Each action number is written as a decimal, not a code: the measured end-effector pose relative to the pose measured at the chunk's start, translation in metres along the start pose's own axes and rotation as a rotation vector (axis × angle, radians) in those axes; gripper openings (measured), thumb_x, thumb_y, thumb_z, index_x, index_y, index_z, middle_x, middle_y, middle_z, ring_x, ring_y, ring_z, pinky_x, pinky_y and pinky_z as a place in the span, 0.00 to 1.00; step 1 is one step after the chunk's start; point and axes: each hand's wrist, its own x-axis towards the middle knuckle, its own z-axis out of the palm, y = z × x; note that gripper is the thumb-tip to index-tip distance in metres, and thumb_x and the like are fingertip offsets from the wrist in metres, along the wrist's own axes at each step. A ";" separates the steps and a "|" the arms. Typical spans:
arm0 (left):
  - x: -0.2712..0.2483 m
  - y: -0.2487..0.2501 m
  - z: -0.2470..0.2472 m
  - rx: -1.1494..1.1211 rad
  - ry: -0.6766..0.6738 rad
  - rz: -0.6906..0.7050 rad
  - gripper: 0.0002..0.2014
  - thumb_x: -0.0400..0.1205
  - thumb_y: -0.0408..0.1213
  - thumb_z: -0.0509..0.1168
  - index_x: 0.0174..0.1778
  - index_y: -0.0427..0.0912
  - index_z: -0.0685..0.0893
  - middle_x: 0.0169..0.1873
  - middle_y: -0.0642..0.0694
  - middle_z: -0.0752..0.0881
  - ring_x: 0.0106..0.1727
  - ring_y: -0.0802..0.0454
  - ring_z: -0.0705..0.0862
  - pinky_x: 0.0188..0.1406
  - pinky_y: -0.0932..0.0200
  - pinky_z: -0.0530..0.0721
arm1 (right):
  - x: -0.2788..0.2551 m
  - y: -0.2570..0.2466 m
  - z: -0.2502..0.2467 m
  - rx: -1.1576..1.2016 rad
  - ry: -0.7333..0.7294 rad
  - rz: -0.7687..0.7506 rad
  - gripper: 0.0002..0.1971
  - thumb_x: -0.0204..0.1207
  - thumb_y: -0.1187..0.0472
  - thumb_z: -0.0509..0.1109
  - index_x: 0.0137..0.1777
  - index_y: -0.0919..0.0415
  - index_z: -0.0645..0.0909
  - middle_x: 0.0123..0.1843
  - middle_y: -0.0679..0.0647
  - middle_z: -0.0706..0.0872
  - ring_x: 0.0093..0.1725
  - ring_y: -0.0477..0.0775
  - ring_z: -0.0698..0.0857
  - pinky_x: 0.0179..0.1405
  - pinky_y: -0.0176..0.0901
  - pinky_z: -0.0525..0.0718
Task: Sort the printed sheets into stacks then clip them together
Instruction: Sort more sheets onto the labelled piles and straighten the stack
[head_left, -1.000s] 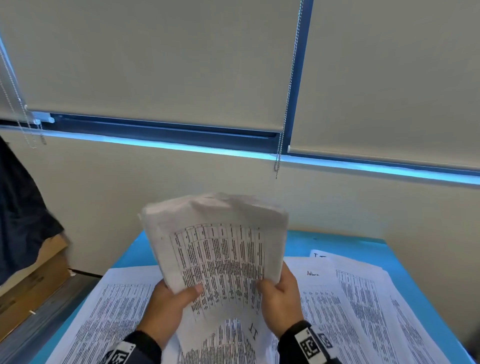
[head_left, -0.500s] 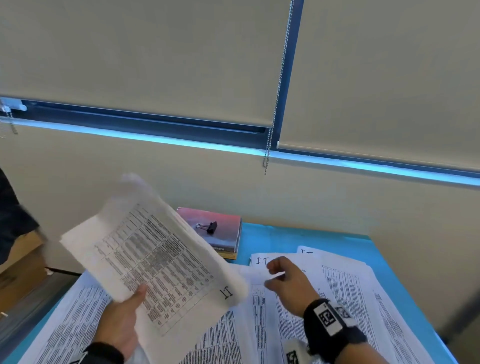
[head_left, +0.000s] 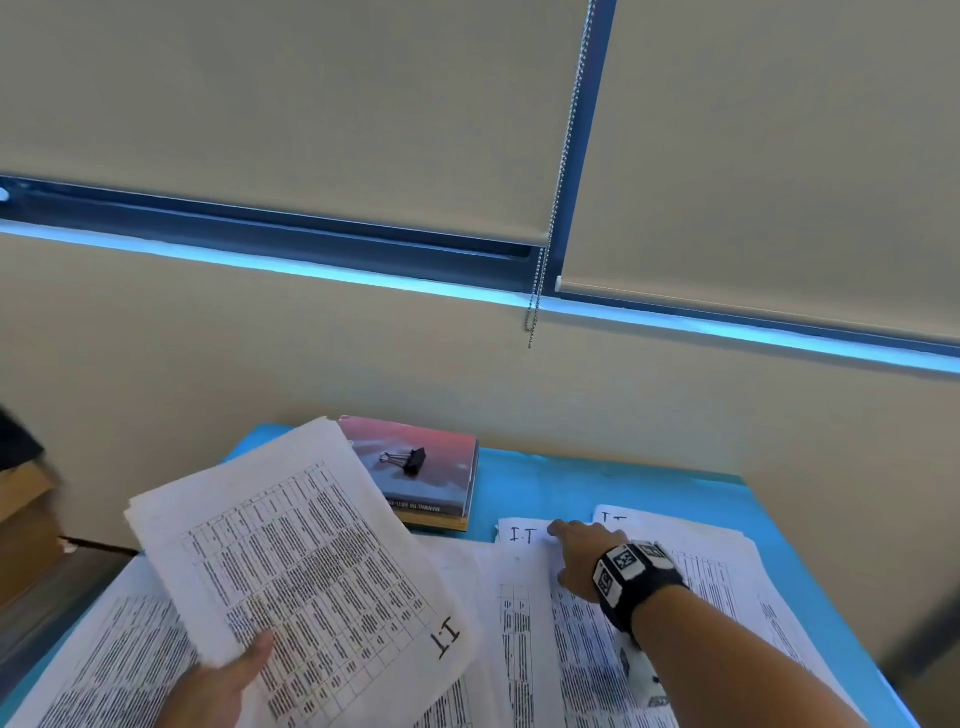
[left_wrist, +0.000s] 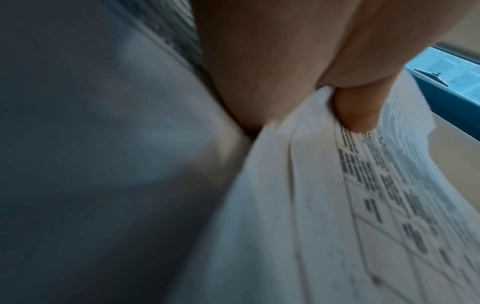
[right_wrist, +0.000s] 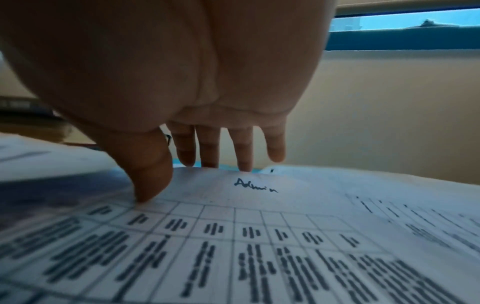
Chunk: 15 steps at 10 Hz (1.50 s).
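Observation:
My left hand (head_left: 213, 686) grips a stack of printed sheets (head_left: 301, 571) marked "I.T", held tilted above the table's left side. In the left wrist view the thumb (left_wrist: 355, 111) presses on top of that stack (left_wrist: 337, 205), with the fingers hidden beneath. My right hand (head_left: 576, 551) reaches forward over loose sheets (head_left: 582, 649) on the table. Its thumb (right_wrist: 145, 193) touches a sheet marked "Admin" (right_wrist: 259, 205), and its straight fingers (right_wrist: 210, 152) reach that sheet's far edge. A black binder clip (head_left: 408, 460) lies on a book (head_left: 441, 447).
Printed sheets cover most of the blue table (head_left: 545, 483), two at the back marked "I.T" (head_left: 522, 535). The book sits at the back left against the wall. Cardboard boxes (head_left: 21, 525) stand left of the table. A blind chain (head_left: 535, 301) hangs above.
Both hands held the stack upright a second ago. My right hand let go and reached forward onto the table's sheets. My left hand swung the stack left and down.

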 end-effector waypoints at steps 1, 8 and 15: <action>0.013 -0.011 0.000 -0.088 -0.054 0.038 0.28 0.80 0.42 0.70 0.70 0.26 0.77 0.65 0.29 0.81 0.62 0.36 0.79 0.53 0.52 0.75 | 0.003 0.008 0.004 -0.082 -0.024 0.023 0.31 0.74 0.44 0.69 0.76 0.49 0.67 0.72 0.53 0.76 0.71 0.62 0.75 0.70 0.63 0.72; -0.044 -0.001 -0.009 -0.034 -0.191 0.233 0.25 0.87 0.46 0.58 0.33 0.28 0.83 0.10 0.54 0.76 0.24 0.47 0.78 0.27 0.57 0.74 | 0.008 0.023 -0.023 -0.190 0.063 0.001 0.15 0.74 0.65 0.60 0.59 0.60 0.79 0.67 0.58 0.74 0.62 0.64 0.79 0.58 0.55 0.79; -0.039 0.001 -0.008 -0.086 -0.233 0.219 0.19 0.86 0.45 0.61 0.43 0.31 0.86 0.39 0.34 0.87 0.44 0.37 0.85 0.36 0.53 0.75 | -0.018 0.021 -0.022 -0.062 -0.116 -0.110 0.25 0.66 0.42 0.79 0.55 0.58 0.82 0.54 0.55 0.85 0.54 0.59 0.83 0.54 0.48 0.80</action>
